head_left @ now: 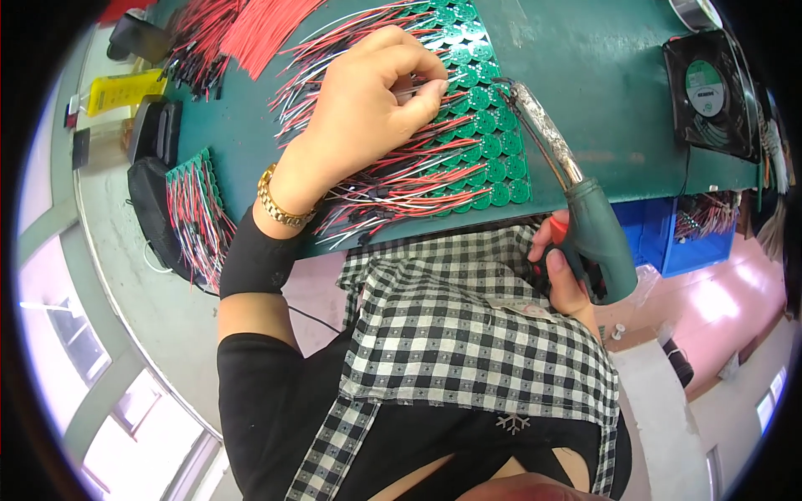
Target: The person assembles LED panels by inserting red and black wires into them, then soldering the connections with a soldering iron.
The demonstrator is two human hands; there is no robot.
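My left hand (368,104) is over a panel of small round green circuit boards (493,146). Its thumb and forefinger are pinched on a thin wire at the boards; the wire's end is mostly hidden by the fingers. Red, white and black wires (418,179) run in rows from many of the boards toward the left. My right hand (568,280) is wrapped round the green handle of a soldering gun (606,238), with a red trigger by the forefinger. The soldering gun's stained metal barrel (543,125) slants up to the left, its tip close to the panel's right edge.
Bundles of red wires (263,33) lie at the far left of the green table (585,67). A black fan (710,93) stands at the right, near a roll (695,12). A blue bin (689,242) sits below the edge. Another wired panel (196,209) rests at the left.
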